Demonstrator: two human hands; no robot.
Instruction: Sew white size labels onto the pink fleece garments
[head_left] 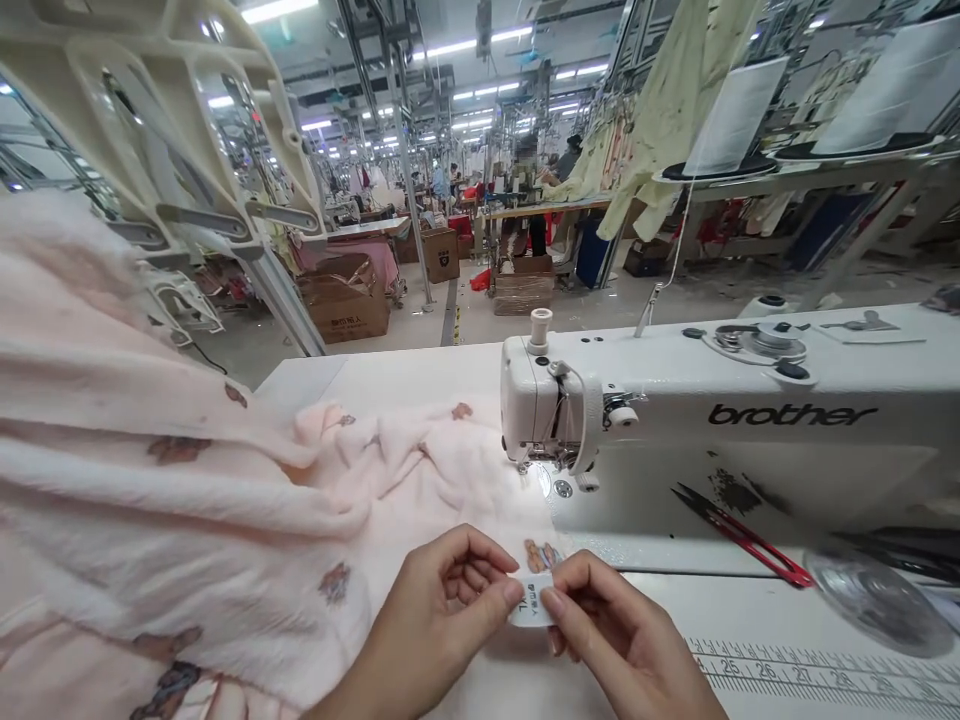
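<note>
Between my two hands is a small white garment label (531, 600) printed with dark characters and "XL". My left hand (450, 610) pinches its left edge with thumb and forefinger, while my right hand (611, 625) grips the right edge the same way. Behind and left of the hands spreads a pale pink fleecy fabric (420, 470) with brown bear-like prints; it is bunched over the table and reaches under the needle area. The white Brother sewing machine (675, 400) stands just beyond, its needle area lit.
Red-handled thread snips (750, 540) lie right of the hands, beside a clear round dish (877, 595). A ruler scale (795, 675) marks the front edge. Large white thread cones (735, 115) stand at upper right. A cream plastic frame (172, 110) looms at upper left.
</note>
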